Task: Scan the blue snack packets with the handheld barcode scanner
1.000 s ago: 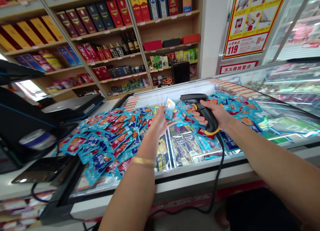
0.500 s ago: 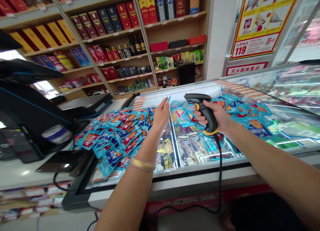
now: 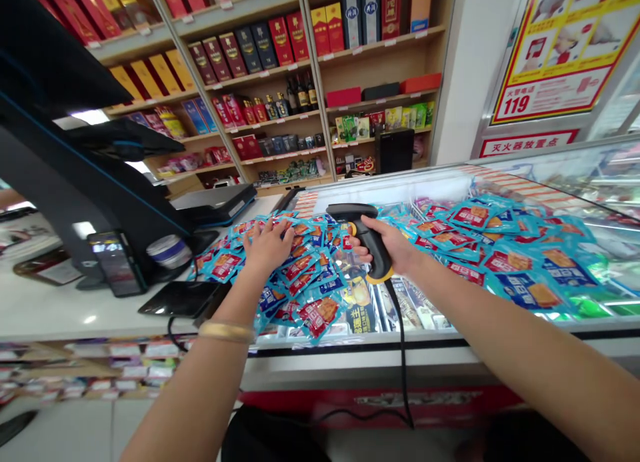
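The left hand (image 3: 267, 245) lies palm down on a heap of blue packets (image 3: 306, 275) at the left end of the freezer (image 3: 475, 359) lid. Its fingers are spread and flat on the wrappers, pinching nothing. A gold bracelet (image 3: 227, 331) sits on that wrist, over the freezer's front left corner. The right hand (image 3: 396, 247) is just beside it, above the middle of the lid. Its fingers are wrapped tight round the handle of a black and yellow scanner (image 3: 364, 232), whose head points towards the left hand and the packets under it. The cable (image 3: 401, 355) drops from the handle over the freezer's front rim. More of the same packets cover the lid's right half, and frozen goods show through the glass between the two heaps. Left of the freezer, on a white counter (image 3: 55, 312), stand a black till (image 3: 75, 162) and a phone (image 3: 116, 263). Behind the freezer are shelves (image 3: 300, 82) of boxes and bottles, with a red and yellow poster (image 3: 560, 55) at its right.
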Demonstrator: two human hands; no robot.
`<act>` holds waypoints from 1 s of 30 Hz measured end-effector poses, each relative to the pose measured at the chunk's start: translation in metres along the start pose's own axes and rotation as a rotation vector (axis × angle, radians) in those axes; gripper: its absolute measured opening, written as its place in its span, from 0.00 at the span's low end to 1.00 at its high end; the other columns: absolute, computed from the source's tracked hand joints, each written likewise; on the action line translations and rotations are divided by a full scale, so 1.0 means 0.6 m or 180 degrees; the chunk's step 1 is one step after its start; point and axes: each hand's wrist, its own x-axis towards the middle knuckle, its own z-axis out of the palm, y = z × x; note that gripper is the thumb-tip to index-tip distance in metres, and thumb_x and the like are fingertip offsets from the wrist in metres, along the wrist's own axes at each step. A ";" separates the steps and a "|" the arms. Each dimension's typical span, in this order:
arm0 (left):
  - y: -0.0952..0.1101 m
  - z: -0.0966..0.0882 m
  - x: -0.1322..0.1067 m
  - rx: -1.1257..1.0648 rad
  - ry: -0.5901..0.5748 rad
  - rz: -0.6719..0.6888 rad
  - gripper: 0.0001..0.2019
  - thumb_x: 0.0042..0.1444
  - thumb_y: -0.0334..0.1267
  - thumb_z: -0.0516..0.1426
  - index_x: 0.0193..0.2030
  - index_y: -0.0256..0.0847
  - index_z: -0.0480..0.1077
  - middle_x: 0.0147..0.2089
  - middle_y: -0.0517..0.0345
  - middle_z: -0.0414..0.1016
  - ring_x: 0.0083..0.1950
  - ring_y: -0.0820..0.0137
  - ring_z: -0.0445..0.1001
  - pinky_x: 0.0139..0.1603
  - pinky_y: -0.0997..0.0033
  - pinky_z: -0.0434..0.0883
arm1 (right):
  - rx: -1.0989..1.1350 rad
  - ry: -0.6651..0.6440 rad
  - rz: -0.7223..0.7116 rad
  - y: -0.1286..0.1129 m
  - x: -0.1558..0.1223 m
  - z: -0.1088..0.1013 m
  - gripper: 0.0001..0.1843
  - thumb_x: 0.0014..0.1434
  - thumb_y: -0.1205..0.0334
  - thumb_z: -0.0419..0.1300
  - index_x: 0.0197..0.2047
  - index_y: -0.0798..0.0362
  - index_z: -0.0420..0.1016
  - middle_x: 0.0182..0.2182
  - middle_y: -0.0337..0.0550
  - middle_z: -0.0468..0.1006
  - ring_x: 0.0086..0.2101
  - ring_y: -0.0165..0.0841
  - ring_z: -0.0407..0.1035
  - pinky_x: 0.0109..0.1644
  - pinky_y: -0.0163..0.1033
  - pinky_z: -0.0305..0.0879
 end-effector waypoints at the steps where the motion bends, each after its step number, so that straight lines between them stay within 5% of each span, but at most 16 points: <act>1: 0.003 0.000 -0.002 0.0003 0.0098 0.0012 0.27 0.63 0.54 0.44 0.65 0.50 0.64 0.72 0.49 0.56 0.73 0.43 0.45 0.68 0.32 0.43 | -0.0005 0.0003 0.0017 0.001 0.000 -0.002 0.15 0.66 0.55 0.49 0.36 0.57 0.68 0.23 0.40 0.66 0.19 0.25 0.59 0.18 0.27 0.60; 5: 0.040 -0.009 -0.016 -0.0091 0.0663 0.0029 0.27 0.63 0.50 0.46 0.66 0.47 0.62 0.72 0.49 0.54 0.74 0.46 0.42 0.69 0.35 0.41 | -0.0043 0.0140 -0.0024 -0.013 -0.015 -0.018 0.15 0.66 0.55 0.48 0.35 0.57 0.67 0.23 0.40 0.66 0.19 0.25 0.59 0.18 0.27 0.60; 9: 0.115 -0.001 -0.032 -0.0503 0.0892 0.0400 0.26 0.62 0.47 0.49 0.66 0.45 0.62 0.71 0.48 0.57 0.74 0.52 0.46 0.71 0.42 0.46 | -0.0060 0.0193 -0.0262 -0.054 -0.050 -0.049 0.13 0.65 0.55 0.50 0.36 0.56 0.67 0.24 0.41 0.65 0.20 0.25 0.58 0.18 0.28 0.59; 16: 0.290 0.073 -0.062 -0.1358 0.0123 0.1546 0.28 0.59 0.47 0.56 0.66 0.42 0.61 0.67 0.43 0.64 0.69 0.53 0.59 0.67 0.47 0.58 | -0.0113 0.0696 -0.0717 -0.138 -0.136 -0.130 0.13 0.65 0.55 0.49 0.37 0.55 0.67 0.24 0.40 0.64 0.19 0.25 0.56 0.17 0.27 0.58; 22: 0.415 0.123 -0.050 -0.1517 -0.0591 0.1570 0.32 0.59 0.48 0.57 0.67 0.35 0.58 0.68 0.38 0.61 0.69 0.54 0.59 0.67 0.55 0.59 | -0.0060 0.0792 -0.0970 -0.162 -0.172 -0.172 0.12 0.64 0.53 0.51 0.38 0.54 0.66 0.24 0.39 0.63 0.18 0.24 0.54 0.17 0.28 0.58; 26: 0.445 0.139 -0.038 -0.1388 -0.1023 0.1436 0.33 0.59 0.49 0.56 0.67 0.34 0.58 0.65 0.40 0.66 0.65 0.55 0.65 0.63 0.61 0.63 | 0.0176 0.0807 -0.1058 -0.159 -0.170 -0.170 0.12 0.65 0.54 0.49 0.38 0.53 0.65 0.25 0.39 0.64 0.19 0.25 0.55 0.16 0.27 0.57; 30: 0.431 0.130 -0.042 -0.1234 -0.0960 0.1430 0.27 0.58 0.47 0.57 0.63 0.39 0.66 0.58 0.42 0.73 0.58 0.56 0.72 0.59 0.61 0.66 | 0.0129 0.0753 -0.1013 -0.155 -0.165 -0.167 0.11 0.64 0.54 0.51 0.37 0.53 0.65 0.25 0.39 0.64 0.19 0.25 0.56 0.17 0.28 0.58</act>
